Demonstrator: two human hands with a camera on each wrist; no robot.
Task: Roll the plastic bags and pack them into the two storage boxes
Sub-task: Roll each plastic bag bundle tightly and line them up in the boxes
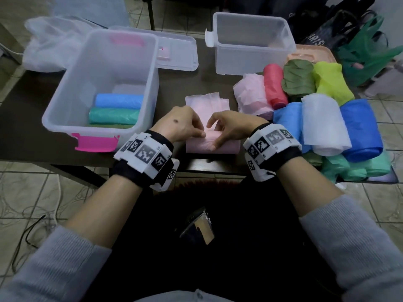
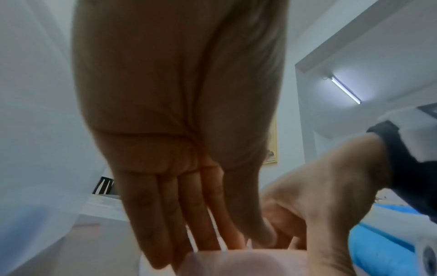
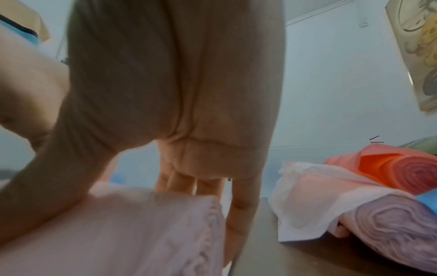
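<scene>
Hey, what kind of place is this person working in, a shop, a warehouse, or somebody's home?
Most likely a room in a home. The floor is patterned tile, a framed picture hangs on a plain wall, and shopping bags are heaped beside a dark table holding two household storage boxes.

Both hands, left hand (image 1: 182, 124) and right hand (image 1: 231, 127), pinch a half-rolled pink bag (image 1: 208, 125) on the counter (image 1: 26, 136) between two boxes.

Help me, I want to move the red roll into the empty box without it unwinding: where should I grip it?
Grip the red roll around its middle, coming from above. It lies on its side, wedged between the pink bundle and green roll, so only its top is free; a hand wrapped around the barrel should keep the layers wound.
</scene>
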